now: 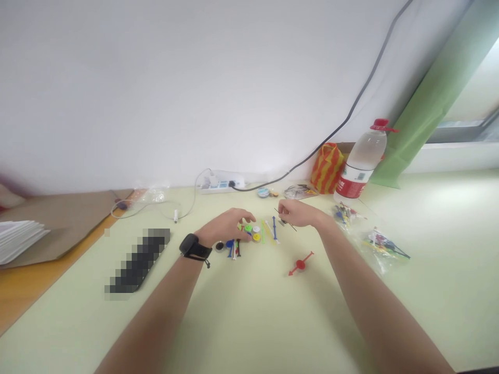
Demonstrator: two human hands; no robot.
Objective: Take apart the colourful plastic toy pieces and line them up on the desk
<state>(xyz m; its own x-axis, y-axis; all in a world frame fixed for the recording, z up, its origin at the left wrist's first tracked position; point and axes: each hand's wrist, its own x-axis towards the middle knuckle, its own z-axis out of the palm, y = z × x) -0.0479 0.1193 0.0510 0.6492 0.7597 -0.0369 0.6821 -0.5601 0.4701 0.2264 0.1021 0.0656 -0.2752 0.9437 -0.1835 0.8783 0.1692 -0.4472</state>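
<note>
Watching right hand (298, 212) pinching a thin black piece (290, 226) at its fingertips; left hand (225, 227) is curving, fingers parted, beside coloured discs (256, 237). I'm advising a light, steady pinch.

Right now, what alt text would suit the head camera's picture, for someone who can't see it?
A person's right hand holds a thin dark stick while the left hand is at small coloured discs on a pale green table. A red piece lies nearer the viewer; a red-capped bottle is at the back right.
</note>
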